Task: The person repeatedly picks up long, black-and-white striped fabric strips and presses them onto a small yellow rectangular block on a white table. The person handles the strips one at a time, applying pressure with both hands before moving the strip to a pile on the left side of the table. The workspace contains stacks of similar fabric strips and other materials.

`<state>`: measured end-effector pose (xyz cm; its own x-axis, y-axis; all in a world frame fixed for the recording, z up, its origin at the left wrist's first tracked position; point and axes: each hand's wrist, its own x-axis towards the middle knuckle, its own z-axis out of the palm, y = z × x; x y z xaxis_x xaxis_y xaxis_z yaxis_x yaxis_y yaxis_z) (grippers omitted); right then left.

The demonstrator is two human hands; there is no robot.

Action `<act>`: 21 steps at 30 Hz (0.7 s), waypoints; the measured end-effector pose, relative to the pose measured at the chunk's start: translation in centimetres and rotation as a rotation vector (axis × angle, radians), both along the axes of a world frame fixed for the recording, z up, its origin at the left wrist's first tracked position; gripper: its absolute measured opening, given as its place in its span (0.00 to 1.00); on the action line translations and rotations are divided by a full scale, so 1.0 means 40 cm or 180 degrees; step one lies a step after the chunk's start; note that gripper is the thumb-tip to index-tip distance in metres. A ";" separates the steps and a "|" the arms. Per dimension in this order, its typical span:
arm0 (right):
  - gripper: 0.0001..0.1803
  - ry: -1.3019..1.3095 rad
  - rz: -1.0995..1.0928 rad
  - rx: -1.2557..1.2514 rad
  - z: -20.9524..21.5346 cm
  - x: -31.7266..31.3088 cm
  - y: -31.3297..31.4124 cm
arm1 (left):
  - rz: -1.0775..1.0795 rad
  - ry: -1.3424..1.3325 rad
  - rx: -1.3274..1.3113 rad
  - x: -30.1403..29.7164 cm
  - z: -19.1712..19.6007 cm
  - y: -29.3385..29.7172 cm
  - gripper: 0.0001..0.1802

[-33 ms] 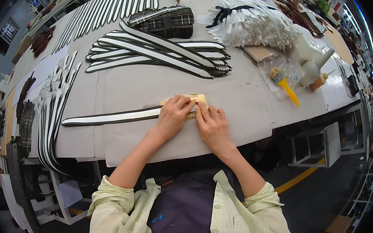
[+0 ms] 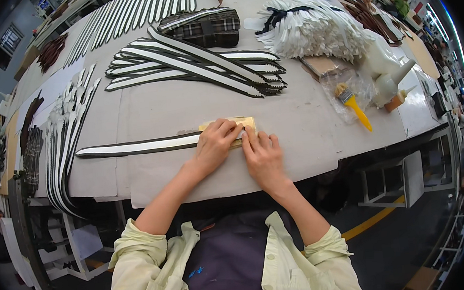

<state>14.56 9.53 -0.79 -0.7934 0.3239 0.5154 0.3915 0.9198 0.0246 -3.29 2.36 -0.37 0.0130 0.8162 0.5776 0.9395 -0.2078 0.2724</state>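
A long white strap with dark edges [image 2: 138, 147] lies flat across the near part of the table. Its right end runs under my fingers, over a yellowish block [image 2: 248, 122]. My left hand [image 2: 216, 145] is closed on the strap, its fingers bent and pressed down near that end. Close beside it, my right hand [image 2: 264, 156] pinches at the strap's tip with thumb and forefinger, while its other fingers curl. The fingertips almost meet and hide the very end of the strap.
Beyond my hands lies a pile of similar straps [image 2: 181, 66] beside a dark plaid bundle [image 2: 205, 28]. White strips [image 2: 313, 30] are heaped at the far right. A yellow-handled brush [image 2: 357, 111] rests on plastic near white bottles [image 2: 387, 87]. More straps [image 2: 64, 154] hang over the left edge.
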 end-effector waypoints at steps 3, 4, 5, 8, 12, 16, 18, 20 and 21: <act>0.23 -0.0064 0.0076 0.0020 -0.001 0.000 0.000 | -0.0012 0.0249 0.0056 0.010 0.008 -0.008 0.23; 0.24 -0.0062 0.0123 -0.0022 -0.003 0.000 0.001 | -0.0020 0.0309 0.0046 0.011 0.008 -0.008 0.23; 0.24 0.0011 0.0216 -0.0044 -0.009 0.001 0.006 | -0.0027 0.0368 0.0035 0.011 0.007 -0.008 0.23; 0.25 0.0193 0.0456 -0.0156 -0.020 0.007 0.023 | -0.0020 0.0454 0.0021 0.014 0.001 -0.005 0.23; 0.25 0.0061 0.0563 -0.0323 -0.010 -0.002 0.024 | 0.0080 0.0353 -0.0048 0.019 0.002 -0.016 0.22; 0.25 0.0193 0.0637 -0.0517 -0.007 -0.007 0.032 | 0.0152 0.0345 -0.0027 0.024 -0.001 -0.017 0.23; 0.24 0.0337 0.0680 -0.0501 -0.008 -0.008 0.034 | 0.0150 0.0315 -0.0035 0.028 0.000 -0.014 0.23; 0.24 0.0353 0.0725 -0.0523 -0.004 -0.008 0.030 | 0.0156 0.0260 -0.0025 0.028 0.001 -0.016 0.22; 0.23 0.0297 0.0748 -0.0541 0.003 -0.009 0.031 | 0.0157 0.0233 -0.0019 0.028 0.001 -0.018 0.22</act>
